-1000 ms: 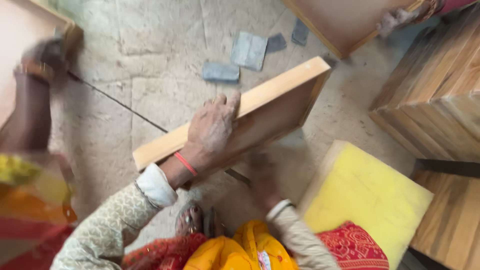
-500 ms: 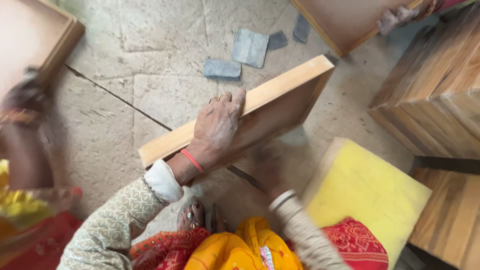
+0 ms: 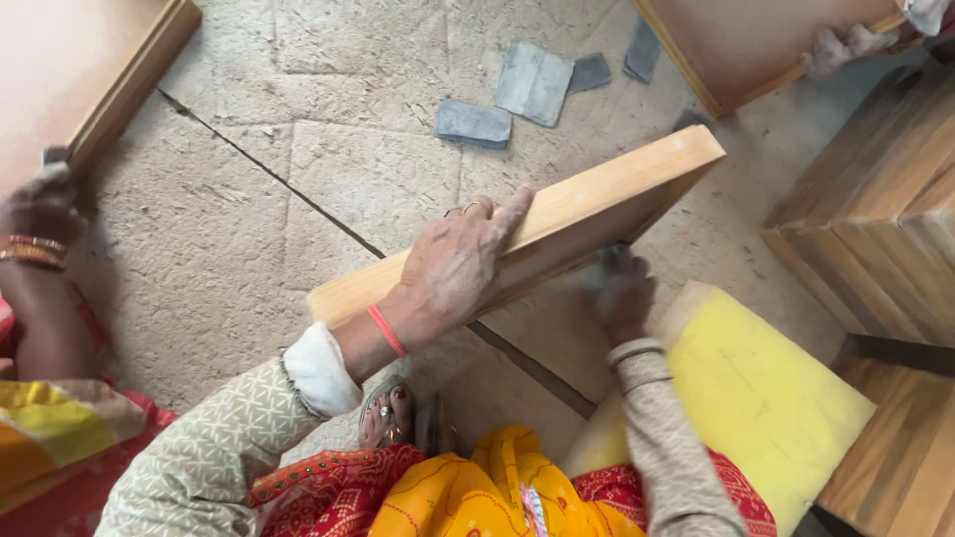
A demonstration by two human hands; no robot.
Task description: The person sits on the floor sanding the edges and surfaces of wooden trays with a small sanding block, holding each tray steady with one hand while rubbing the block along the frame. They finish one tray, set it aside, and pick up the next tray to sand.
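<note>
Your left hand (image 3: pixel 453 268) lies with fingers (image 3: pixel 502 214) curled over the top edge of a wooden board (image 3: pixel 597 199), held tilted above the stone floor (image 3: pixel 219 239). Your right hand (image 3: pixel 622 293), blurred, presses beneath it, grip unclear; this looks like sanding, needing steady bracing next.

even soft daylight, no glare, faint shadows; motion blur on right hand (image 3: pixel 622 293) & frame edges

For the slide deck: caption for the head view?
Left hand steadies a wooden frame on edge; right hand works beneath it.
</note>
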